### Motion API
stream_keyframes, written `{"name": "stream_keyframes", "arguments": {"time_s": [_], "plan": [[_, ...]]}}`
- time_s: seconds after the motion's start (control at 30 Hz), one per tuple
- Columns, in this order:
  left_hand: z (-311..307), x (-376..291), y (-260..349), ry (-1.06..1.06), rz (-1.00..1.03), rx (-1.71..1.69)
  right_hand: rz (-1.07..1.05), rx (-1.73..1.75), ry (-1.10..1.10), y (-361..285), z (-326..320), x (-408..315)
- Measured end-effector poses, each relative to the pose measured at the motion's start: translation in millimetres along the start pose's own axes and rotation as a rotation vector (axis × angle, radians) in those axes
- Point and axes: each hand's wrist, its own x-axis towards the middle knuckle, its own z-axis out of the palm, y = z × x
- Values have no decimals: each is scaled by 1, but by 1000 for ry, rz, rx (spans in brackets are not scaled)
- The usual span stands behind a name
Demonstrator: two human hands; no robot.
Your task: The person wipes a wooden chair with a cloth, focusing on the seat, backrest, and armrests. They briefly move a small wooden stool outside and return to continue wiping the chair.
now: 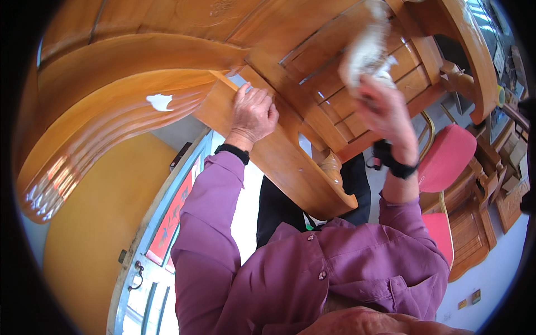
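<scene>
My left hand [254,112] grips the upper end of a varnished wooden armrest [293,163], with the fingers curled over its edge. To the right, my right hand [383,106] is closed on a whitish cloth [370,50], which is blurred by motion and bunched at the fingers. The cloth is in front of the slatted wooden seat [372,100] of a large bench; whether it touches the wood I cannot tell. A turned wooden post [332,167] stands beneath the armrest's scrolled end. Both wrists wear black bands.
A curved, grooved wooden rail [121,113] with a torn white patch [160,102] runs along the left. Red padded chairs [450,157] stand at the right, near carved wooden furniture [473,226]. A blue-framed door [138,268] with a metal handle is at lower left.
</scene>
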Motion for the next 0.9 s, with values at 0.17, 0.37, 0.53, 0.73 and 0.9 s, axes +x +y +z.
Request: {"name": "stream_keyframes", "arguments": {"time_s": [0.17,0.37,0.53,0.73,0.9], "plan": [[0,-2,-1,-44,-7,25,-57,-301,-337,42,120,18],[1,-1,-2,-28,-1,20,183,-307,388,107,169,86],[0,-1,-1,-51,-35,9,307,-632,570,151,183,162],[1,-1,-3,-37,-17,8,10,-644,222,101,266,172],[-1,-1,0,-71,-31,-3,-176,-650,5,83,291,160]]}}
